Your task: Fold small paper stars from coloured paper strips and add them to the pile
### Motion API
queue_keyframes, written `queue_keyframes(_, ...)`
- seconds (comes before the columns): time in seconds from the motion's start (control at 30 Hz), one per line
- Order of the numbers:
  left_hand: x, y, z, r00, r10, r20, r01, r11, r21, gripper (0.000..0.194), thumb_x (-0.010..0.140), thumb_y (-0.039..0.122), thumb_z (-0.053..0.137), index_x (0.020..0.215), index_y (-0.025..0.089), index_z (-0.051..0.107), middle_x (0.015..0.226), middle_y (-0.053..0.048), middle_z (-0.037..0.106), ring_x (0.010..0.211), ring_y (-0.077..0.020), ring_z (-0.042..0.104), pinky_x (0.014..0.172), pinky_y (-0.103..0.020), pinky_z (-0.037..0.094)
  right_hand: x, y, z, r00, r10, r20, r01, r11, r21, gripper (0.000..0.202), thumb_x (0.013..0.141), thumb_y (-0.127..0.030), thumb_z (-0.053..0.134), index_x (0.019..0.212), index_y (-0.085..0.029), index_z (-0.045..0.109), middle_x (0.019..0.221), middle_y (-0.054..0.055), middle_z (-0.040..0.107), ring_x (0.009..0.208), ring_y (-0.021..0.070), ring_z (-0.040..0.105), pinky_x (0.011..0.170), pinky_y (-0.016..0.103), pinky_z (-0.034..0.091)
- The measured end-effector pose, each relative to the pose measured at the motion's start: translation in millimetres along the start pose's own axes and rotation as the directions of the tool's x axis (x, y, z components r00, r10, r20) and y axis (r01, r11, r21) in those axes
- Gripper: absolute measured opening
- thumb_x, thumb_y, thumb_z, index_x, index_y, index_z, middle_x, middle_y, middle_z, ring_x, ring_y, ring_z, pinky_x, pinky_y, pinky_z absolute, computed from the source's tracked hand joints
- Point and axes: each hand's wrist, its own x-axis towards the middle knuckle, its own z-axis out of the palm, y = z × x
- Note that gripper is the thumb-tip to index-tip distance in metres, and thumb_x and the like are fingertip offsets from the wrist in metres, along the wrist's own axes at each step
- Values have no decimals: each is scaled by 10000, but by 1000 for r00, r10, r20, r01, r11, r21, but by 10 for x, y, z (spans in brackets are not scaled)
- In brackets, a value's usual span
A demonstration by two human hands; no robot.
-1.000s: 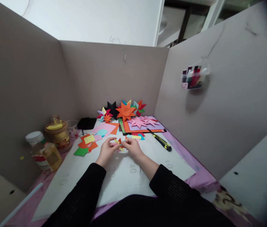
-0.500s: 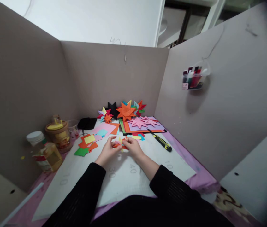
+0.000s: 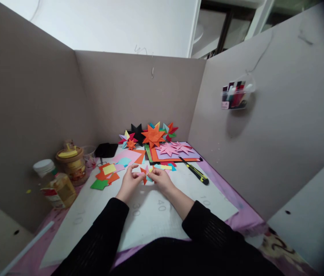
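Between my two hands is a small folded paper star (image 3: 146,174) with orange, pink, yellow and pale blue points. My left hand (image 3: 131,182) pinches its left side with thumb and finger. On the other side, my right hand (image 3: 162,180) grips the star's right edge between thumb and fingertips. Both hands hover over the white mat (image 3: 150,226), which bears printed numbers. Just behind them lie cut paper pieces, among them a yellow strip (image 3: 166,167). To the left, a yellow square (image 3: 109,169) and a green piece (image 3: 99,184) rest among orange scraps.
A box cutter (image 3: 195,171) lies on the right. Finished stars, including a large orange one (image 3: 153,135), lean at the back wall beside pink stars (image 3: 167,148) on stacked paper. At left stand a glue-like bottle (image 3: 58,188) and a brown tub (image 3: 71,165). A plastic cup (image 3: 238,94) hangs right.
The small star has turned in my fingers, so its points now spread upright and face me more. My hands have stayed in nearly the same place.
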Motion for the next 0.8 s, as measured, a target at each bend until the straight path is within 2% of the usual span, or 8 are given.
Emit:
queue_keyframes(0.17,-6,6,4,998,-34,-45,34,999,-6,542,594,311,718,1056,160,478,621,10,643,587,-141,616,572,-228,447,-23,-9,18,996,-93,-18,91,992,-82,311,698,-394,601,560,-183,418,523,-60,389,505,87,337,506,226,266)
queue_keyframes(0.3,1,-21,1,998,-23,-59,24,1000,16,507,597,299,714,1030,160,491,634,1,652,605,-152,630,588,-241,457,-46,-25,44,994,-109,-22,106,988,-112,313,708,-377,592,563,-188,388,530,-64,361,506,86,324,506,226,267)
queue_keyframes(0.57,32,-116,-6,997,57,-42,-57,998,7,425,644,294,676,988,178,455,664,4,654,609,-144,625,602,-243,456,-57,-39,63,998,-59,-1,59,995,-77,326,699,-399,614,561,-183,412,515,-59,401,497,85,359,499,223,284)
queue_keyframes(0.8,9,-38,-11,998,21,-62,-21,1000,6,456,598,314,717,963,172,483,598,19,635,590,-159,631,576,-238,442,-52,-11,50,999,40,33,-38,998,-58,337,621,-445,694,578,-154,531,533,-13,523,506,105,443,493,234,320)
